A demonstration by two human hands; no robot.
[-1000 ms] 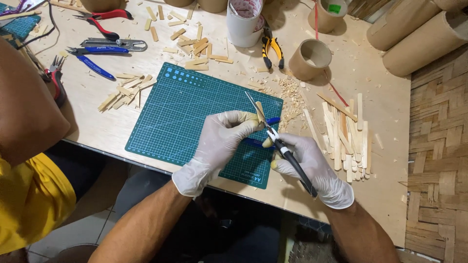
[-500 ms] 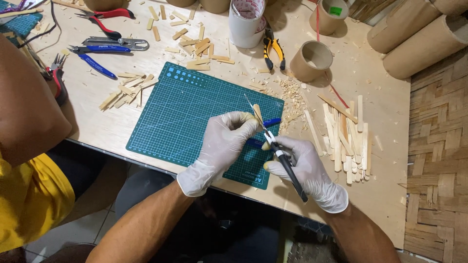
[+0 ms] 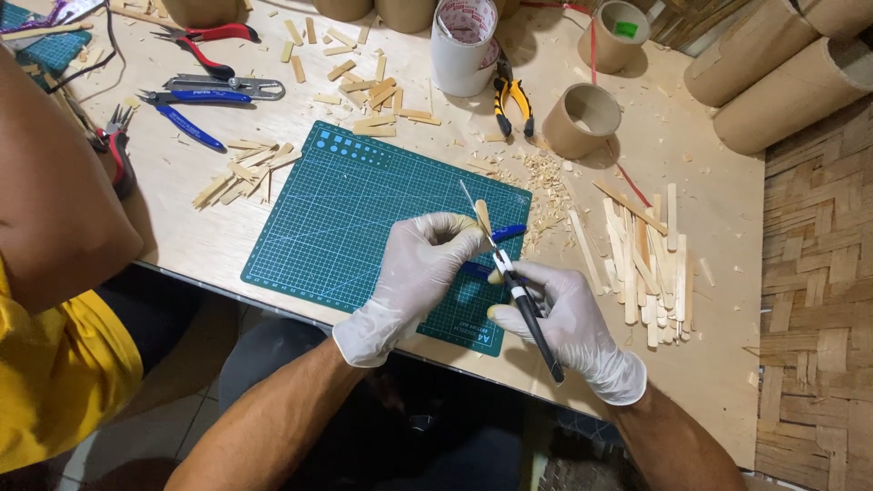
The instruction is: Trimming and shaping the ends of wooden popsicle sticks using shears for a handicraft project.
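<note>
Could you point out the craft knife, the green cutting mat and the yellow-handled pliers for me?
Black-handled craft knife (image 3: 532, 323), head view, middle of its handle in the right hand.
Green gridded cutting mat (image 3: 350, 214), head view, bare middle of its surface.
Yellow-handled pliers (image 3: 512, 102), head view, on the handles.

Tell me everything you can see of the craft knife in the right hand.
The craft knife is a slim pen-style tool: black handle, silvery collar, thin pointed blade. It slants from lower right up to upper left above the green cutting mat. The gloved right hand grips its handle. Its blade lies against a pale wooden stick pinched by the gloved left hand.
</note>
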